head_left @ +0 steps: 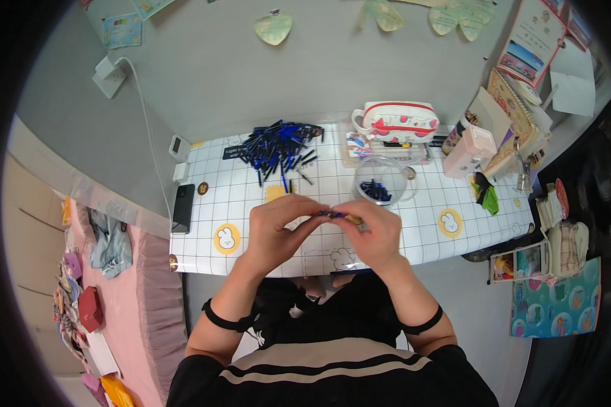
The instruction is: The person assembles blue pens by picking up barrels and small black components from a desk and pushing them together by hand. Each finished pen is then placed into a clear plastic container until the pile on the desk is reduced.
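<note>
Close together over the table's near middle, both my hands pinch one small, slim dark blue and black piece (pixel 330 214). My left hand (pixel 275 229) grips one end between thumb and forefinger; my right hand (pixel 375 234) grips the other. A tan, yellowish bit shows by the right fingers, too small to name. Beyond my left hand lies a heaped pile of thin blue and black sticks (pixel 278 146), a few strewn toward me. Just past my right hand, a clear round tub (pixel 394 166) has short dark blue pieces (pixel 375 191) at its bottom.
A white pencil case (pixel 400 122) rests on a clear box (pixel 421 157) at the back. Right of it stand a pink holder (pixel 470 152), books (pixel 512 102) and a green-black item (pixel 485 195). A black phone (pixel 182 207) lies at the left edge, near a white cable (pixel 146 115).
</note>
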`<state>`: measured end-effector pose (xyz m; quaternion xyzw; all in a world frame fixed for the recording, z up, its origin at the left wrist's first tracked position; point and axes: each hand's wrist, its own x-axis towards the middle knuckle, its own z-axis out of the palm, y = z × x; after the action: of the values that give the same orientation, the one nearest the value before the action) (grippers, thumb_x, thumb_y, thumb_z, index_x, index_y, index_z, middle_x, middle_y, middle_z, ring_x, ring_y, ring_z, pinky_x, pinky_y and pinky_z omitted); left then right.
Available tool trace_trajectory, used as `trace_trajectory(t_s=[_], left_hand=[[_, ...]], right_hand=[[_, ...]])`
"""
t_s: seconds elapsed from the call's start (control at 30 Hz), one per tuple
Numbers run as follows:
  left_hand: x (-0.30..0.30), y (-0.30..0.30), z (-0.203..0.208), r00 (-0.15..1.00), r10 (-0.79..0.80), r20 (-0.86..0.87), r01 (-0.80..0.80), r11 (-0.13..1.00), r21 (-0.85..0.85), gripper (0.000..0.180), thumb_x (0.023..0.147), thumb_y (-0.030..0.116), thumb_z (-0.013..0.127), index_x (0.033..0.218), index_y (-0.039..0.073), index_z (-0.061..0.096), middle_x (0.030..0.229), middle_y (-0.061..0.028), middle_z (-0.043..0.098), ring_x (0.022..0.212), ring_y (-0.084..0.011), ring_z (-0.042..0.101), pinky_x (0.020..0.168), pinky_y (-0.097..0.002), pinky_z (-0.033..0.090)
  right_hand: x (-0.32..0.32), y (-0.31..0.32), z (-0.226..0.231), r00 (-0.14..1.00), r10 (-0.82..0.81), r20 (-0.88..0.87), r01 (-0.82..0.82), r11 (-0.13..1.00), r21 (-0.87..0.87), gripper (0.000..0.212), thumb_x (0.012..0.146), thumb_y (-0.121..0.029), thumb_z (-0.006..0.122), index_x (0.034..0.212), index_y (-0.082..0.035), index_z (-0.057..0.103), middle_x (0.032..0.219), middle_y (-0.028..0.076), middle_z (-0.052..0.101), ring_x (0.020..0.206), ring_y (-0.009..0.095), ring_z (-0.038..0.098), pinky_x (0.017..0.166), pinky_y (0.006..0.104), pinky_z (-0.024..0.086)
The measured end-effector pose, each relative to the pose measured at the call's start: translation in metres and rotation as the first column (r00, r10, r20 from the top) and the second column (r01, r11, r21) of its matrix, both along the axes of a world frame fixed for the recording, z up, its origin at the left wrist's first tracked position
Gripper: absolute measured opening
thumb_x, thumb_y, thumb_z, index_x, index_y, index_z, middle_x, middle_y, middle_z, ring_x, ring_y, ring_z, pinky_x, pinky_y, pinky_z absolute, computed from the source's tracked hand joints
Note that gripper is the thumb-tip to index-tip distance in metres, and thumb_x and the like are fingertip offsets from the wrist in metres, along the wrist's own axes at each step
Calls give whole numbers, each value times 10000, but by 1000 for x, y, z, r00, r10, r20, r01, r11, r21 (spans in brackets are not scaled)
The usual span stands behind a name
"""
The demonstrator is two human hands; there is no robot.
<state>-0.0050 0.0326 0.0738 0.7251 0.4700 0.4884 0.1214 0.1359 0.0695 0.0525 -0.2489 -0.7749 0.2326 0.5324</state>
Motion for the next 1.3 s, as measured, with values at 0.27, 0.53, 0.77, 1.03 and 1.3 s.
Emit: trace_trajectory(t_s=[0.27,0.53,0.77,1.03,1.3], left_hand=[[41,40,4,993,-91,80,77,984,163,198,610,-13,561,802,37,554,719,-75,560,593,-163,545,490,-212,429],[44,51,-12,1000,-11,-15,14,980,197,144,601,14,569,741,51,560,684,-67,561,615,-187,546,521,-251,436],[42,51,-17,992,-56,-116,84,965,250,94,614,47,561,707,47,554,772,-60,544,784,-233,505,741,-343,375],[9,33,-12,984,175,-41,-163,964,210,126,652,24,505,778,20,516,830,-102,514,810,-252,473,710,-324,362],[-37,24,-50,861,451,-236,-481,872,-91,276,692,53,455,950,-38,411,938,-201,438,857,-325,429,733,-351,353]], right_hand=[[37,24,20,978,-194,-73,197,980,40,206,589,8,578,788,-18,528,689,89,547,587,175,530,515,224,408],[43,31,14,972,-233,26,230,970,78,164,580,-1,576,739,-30,546,671,77,529,623,194,497,531,252,402],[50,31,13,971,-217,97,212,975,65,142,587,-18,573,727,-32,549,728,57,531,699,202,475,566,266,399],[40,10,21,932,-307,192,257,935,245,174,631,-64,516,799,-18,514,919,96,472,808,245,420,675,299,354],[-18,5,-12,900,121,419,-120,992,-28,309,684,-130,493,934,35,419,987,192,396,882,311,395,735,335,344]])
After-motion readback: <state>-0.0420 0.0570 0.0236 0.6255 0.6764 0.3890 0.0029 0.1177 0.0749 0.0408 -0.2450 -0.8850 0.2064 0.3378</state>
